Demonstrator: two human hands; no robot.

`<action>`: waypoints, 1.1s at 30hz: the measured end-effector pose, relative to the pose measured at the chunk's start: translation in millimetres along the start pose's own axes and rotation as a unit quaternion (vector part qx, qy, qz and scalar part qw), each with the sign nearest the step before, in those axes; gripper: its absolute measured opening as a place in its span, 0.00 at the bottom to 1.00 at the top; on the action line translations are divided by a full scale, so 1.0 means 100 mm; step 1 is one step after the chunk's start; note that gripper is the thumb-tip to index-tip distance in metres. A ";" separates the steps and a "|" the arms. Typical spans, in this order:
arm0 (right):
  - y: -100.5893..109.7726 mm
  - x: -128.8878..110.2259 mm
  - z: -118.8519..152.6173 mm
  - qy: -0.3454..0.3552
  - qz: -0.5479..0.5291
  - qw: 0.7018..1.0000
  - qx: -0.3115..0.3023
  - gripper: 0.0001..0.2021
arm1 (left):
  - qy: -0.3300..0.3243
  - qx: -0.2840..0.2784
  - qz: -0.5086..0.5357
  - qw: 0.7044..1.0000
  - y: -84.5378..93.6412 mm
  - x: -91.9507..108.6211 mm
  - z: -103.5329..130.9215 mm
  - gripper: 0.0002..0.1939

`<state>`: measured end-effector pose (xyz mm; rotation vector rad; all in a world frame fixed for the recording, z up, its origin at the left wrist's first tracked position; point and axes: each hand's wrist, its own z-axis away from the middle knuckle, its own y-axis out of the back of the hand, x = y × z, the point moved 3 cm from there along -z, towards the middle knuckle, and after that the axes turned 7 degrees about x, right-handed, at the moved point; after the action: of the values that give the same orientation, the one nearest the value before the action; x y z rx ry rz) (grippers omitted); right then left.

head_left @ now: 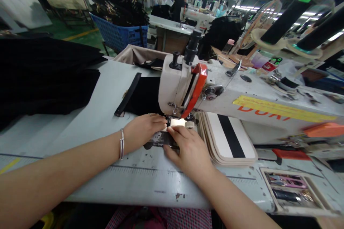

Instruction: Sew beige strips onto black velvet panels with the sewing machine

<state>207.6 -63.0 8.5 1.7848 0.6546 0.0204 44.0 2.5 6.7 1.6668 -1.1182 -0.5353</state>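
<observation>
My left hand (pixel 143 130), a silver bangle at its wrist, reaches to the needle area of a white sewing machine (pixel 177 82). Its fingers are drawn together, with their tips beside the presser foot. From the other side my right hand (pixel 190 148) comes in, fingers bent at the lit needle area and thumb lower down by a dark metal plate (pixel 159 139). Whatever the fingertips press or pinch is mostly hidden. Behind my left hand lies a black fabric piece (pixel 146 94) with a black edged bar (pixel 128 94), running under the machine head.
Cream panels (pixel 215 136) with a black stripe are stacked right of my right hand. Black fabric (pixel 45 75) is piled at left. A tool recess (pixel 292 188) holds pink-handled snips. Thread cones (pixel 287 21) stand at right; a blue basket (pixel 120 35) stands beyond the table.
</observation>
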 end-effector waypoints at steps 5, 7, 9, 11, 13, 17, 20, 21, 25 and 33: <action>-0.07 0.05 -0.06 -0.008 0.009 1.000 0.018 0.23 | 0.014 0.027 -0.006 1.000 -0.06 -0.11 -0.06 0.12; -0.08 0.06 -0.07 -0.008 0.002 1.000 0.026 0.21 | 0.020 0.029 -0.005 0.999 -0.06 -0.12 -0.07 0.12; -0.09 0.07 -0.07 -0.008 -0.002 1.000 0.029 0.19 | 0.024 0.026 -0.007 0.999 -0.06 -0.12 -0.08 0.13; -0.09 0.07 -0.06 -0.009 -0.003 0.999 0.033 0.18 | 0.029 0.026 -0.010 0.999 -0.05 -0.11 -0.08 0.14; -0.09 0.07 -0.06 -0.009 -0.001 0.999 0.037 0.17 | 0.031 0.030 -0.008 0.999 -0.04 -0.11 -0.08 0.14; -0.10 0.07 -0.06 -0.012 0.003 0.999 0.035 0.18 | 0.036 0.027 -0.005 0.999 -0.04 -0.11 -0.08 0.13; -0.09 0.05 -0.06 -0.013 0.002 0.999 0.036 0.18 | 0.042 0.026 -0.004 0.999 -0.05 -0.12 -0.08 0.13; -0.09 0.05 -0.07 -0.013 0.001 0.999 0.038 0.17 | 0.044 0.027 -0.002 0.999 -0.05 -0.12 -0.08 0.12; -0.08 0.04 -0.07 -0.015 -0.003 0.999 0.045 0.17 | 0.051 0.035 0.006 0.998 -0.05 -0.13 -0.09 0.13; -0.06 -0.01 -0.04 -0.016 -0.030 0.996 0.078 0.16 | 0.051 0.038 0.015 0.998 -0.03 -0.07 -0.09 0.13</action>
<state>203.0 -59.4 4.7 1.9109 0.7027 -0.1018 48.9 12.8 5.9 1.7216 -1.0988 -0.3890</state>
